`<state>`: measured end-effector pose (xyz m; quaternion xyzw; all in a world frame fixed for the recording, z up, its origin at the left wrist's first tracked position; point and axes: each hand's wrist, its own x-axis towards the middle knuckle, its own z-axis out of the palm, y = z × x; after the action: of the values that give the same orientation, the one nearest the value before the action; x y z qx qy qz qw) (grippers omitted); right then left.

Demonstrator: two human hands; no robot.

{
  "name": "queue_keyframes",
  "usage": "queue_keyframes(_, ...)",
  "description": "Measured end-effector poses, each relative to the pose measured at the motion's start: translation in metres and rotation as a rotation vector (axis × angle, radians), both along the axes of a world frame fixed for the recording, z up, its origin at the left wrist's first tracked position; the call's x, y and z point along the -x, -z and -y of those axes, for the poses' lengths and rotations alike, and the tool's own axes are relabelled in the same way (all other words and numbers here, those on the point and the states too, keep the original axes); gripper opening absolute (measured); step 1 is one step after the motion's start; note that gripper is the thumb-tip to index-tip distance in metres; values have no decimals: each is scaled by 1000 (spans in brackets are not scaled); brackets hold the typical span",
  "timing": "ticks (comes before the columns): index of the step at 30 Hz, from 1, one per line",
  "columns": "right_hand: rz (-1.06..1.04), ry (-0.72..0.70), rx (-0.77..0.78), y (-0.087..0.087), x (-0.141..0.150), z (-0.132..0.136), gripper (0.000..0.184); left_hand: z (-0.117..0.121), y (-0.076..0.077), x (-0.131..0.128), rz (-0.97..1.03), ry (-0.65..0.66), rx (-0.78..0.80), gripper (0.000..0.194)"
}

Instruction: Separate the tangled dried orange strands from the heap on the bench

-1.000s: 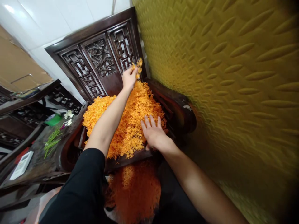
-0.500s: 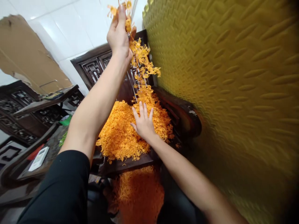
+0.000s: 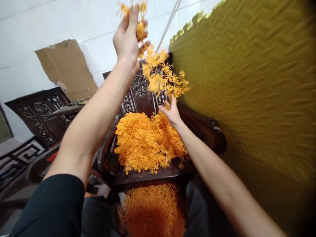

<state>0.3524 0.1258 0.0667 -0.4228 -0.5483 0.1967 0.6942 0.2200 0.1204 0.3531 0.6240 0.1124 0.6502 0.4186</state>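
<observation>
One strand (image 3: 163, 74), left hand (image 3: 128, 38) curled round; right hand (image 3: 173, 113) half-open; pile (image 3: 145, 141) inside seat edge (image 3: 153, 176).

Compared with the earlier views, the left hand (image 3: 128, 38) has risen from just above the orange pile (image 3: 145, 141), drawing up an orange flowery strand (image 3: 164, 75). The right hand (image 3: 172, 112), formerly spread over the pile, has moved up to the strand's lower end. The yellow mat's (image 3: 234, 85) notched upper edge has come into view.
</observation>
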Motion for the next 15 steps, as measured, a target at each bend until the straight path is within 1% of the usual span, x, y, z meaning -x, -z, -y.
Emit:
queue_keyframes(1, -162, -131, -36, -5, 4, 10, 141, -3, 8, 12, 14, -5, 32, 22)
queue_keyframes(3, -438, -339, -53, -16, 13, 31, 135, -5, 32, 35, 40, 1, 104, 20)
queue_keyframes(4, -538, -397, -31, -22, 17, 38, 130, -3, 48, 45, 54, 31, 137, 21)
queue_keyframes(5, -604, -421, 8, -28, 22, 43, 126, 1, 65, 55, 71, 74, 174, 24)
queue_keyframes(6, -641, -416, 53, -34, 26, 43, 120, 9, 83, 64, 70, 131, 233, 28)
queue_keyframes(7, -663, -382, 88, -40, 30, 40, 111, 19, 101, 72, 75, 182, 297, 36)
queue_keyframes(8, -680, -311, 110, -45, 34, 33, 98, 31, 119, 79, 71, 226, 373, 42)
queue_keyframes(11, -738, 0, 119, -56, 39, 3, 56, 76, 167, 100, 75, 363, 551, 44)
queue_keyframes(13, -709, 178, 120, -59, 33, -15, 39, 103, 191, 115, 63, 444, 601, 45)
queue_keyframes(15, -622, 270, 109, -62, 20, -26, 30, 123, 212, 130, 17, 489, 627, 49)
